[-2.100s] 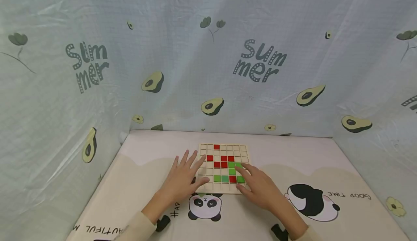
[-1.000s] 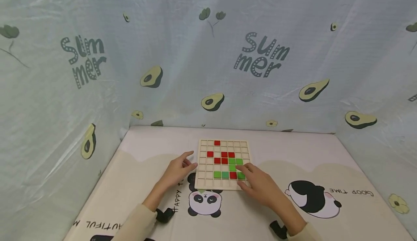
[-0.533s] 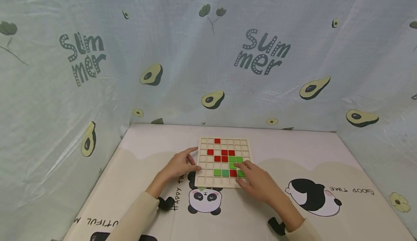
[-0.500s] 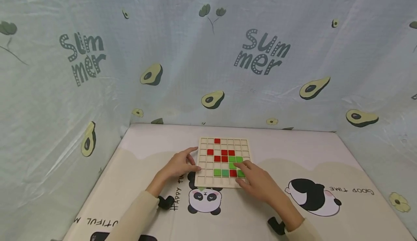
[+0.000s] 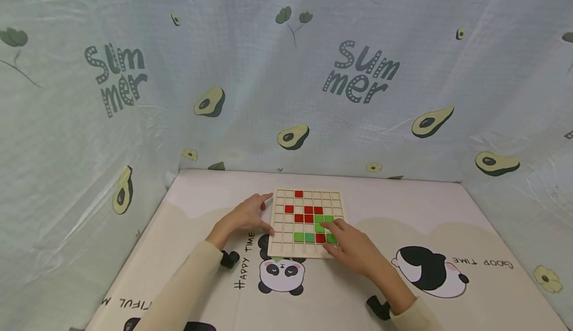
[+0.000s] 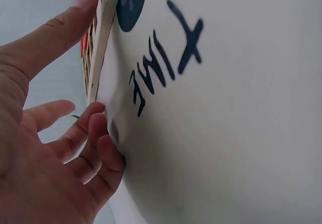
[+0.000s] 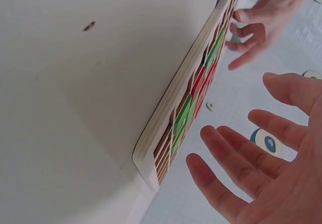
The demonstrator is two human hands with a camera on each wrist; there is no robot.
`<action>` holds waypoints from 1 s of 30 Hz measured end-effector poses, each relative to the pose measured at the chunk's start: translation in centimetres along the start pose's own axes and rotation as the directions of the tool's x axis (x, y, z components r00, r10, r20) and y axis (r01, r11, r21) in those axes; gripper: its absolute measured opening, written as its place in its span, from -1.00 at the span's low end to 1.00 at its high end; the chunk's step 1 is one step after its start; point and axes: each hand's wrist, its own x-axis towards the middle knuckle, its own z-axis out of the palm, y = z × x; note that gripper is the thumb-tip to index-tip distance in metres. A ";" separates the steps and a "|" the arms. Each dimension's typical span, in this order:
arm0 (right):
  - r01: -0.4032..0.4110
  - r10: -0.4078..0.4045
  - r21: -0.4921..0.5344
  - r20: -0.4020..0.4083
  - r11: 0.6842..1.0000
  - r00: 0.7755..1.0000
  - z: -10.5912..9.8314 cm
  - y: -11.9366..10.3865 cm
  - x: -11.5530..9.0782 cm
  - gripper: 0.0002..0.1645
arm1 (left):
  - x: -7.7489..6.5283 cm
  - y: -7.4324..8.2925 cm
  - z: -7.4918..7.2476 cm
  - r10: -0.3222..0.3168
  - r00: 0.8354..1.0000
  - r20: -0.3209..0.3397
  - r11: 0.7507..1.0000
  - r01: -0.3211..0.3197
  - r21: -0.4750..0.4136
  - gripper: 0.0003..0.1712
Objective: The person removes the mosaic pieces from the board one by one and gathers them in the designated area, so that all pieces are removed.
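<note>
A pale wooden grid board (image 5: 286, 248) lies flat on the table, with red tiles (image 5: 309, 218) and green tiles (image 5: 298, 237) in some of its cells. Along its left side is my left hand (image 5: 245, 216), thumb tip at the rim and index finger stretched towards the far left corner. In the left wrist view, the other fingers (image 6: 111, 153) bend loosely near the tabletop beside the board's edge (image 6: 103, 38). My right hand (image 5: 353, 246) hovers over the board's near right part, fingers relaxed and apart, holding nothing; it partly hides green tiles there.
A printed cloth covers the table (image 5: 335, 296), with a panda picture (image 5: 281, 275) in front of the board and a dog picture (image 5: 431, 274) to the right. Patterned curtains (image 5: 250, 72) enclose the back and both sides.
My left hand, earlier spread over the board's left columns, has drawn back to its left edge, and its thumb and index finger have opened wider. The right hand and tiles have hardly moved.
</note>
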 end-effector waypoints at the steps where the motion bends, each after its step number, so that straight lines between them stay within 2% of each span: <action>1: 0.001 -0.001 0.001 0.001 1.000 1.000 0.0 0.0 0.0 -0.39 | 0.1 0.0 0.0 -0.001 1.000 0.005 1.000 0.001 0.004 0.37; 7: 0.018 -0.018 0.002 0.000 1.000 1.000 0.1 0.2 0.1 -0.39 | 0.7 0.0 -0.2 -0.009 0.998 0.060 0.999 0.006 0.044 0.43; 11: 0.043 -0.043 0.003 -0.002 0.999 0.999 -0.1 0.2 0.3 -0.39 | 0.7 -0.1 -0.3 -0.005 0.996 0.093 0.999 0.000 0.054 0.36; 14: 0.067 -0.067 0.008 -0.013 0.998 0.998 -0.2 0.3 0.4 -0.40 | 0.6 -0.3 0.0 0.012 0.996 0.084 1.000 -0.013 0.013 0.30; 21: 0.069 -0.069 0.038 -0.008 0.997 0.998 -0.1 0.2 0.5 -0.40 | 0.2 -1.1 0.5 0.121 0.991 0.057 0.990 -0.116 -0.086 0.29; 26: 0.060 -0.060 0.058 0.002 0.997 0.998 0.1 0.2 0.7 -0.41 | -0.1 -1.5 0.8 0.116 0.992 0.048 0.980 -0.106 -0.170 0.25; 30: 0.070 -0.070 0.074 -0.001 0.995 0.998 0.2 0.1 1.1 -0.41 | -0.3 -1.7 1.0 0.125 0.991 0.037 0.976 -0.116 -0.181 0.19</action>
